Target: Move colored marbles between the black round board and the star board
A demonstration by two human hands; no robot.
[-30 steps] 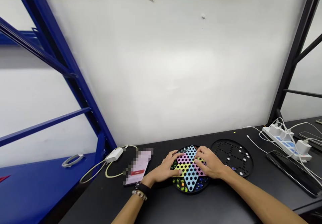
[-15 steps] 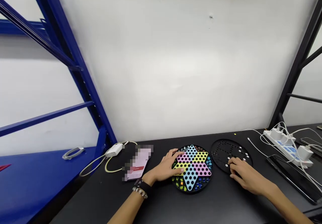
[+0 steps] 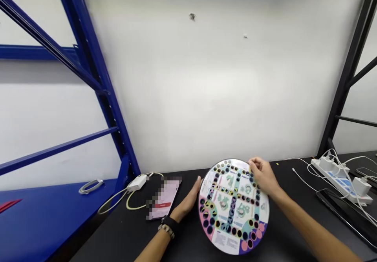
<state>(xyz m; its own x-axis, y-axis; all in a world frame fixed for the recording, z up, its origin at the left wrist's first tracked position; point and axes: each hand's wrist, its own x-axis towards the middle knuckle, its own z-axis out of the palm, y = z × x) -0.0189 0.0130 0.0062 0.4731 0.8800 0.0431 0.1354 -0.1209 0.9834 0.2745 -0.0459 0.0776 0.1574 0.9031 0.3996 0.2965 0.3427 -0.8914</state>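
Round board [image 3: 234, 207], lower centre of the frame: upper-right rim was pinched by the right hand [image 3: 263, 175]; left hand [image 3: 190, 203] stood open at its left rim. Power strip [image 3: 343, 182], lower right, lay on the surface [image 3: 118, 238].

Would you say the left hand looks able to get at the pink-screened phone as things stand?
Probably yes: the phone lies just left of the left hand, nothing seen on top of it. That hand is at the left rim of the round board, though, and would likely turn away first.
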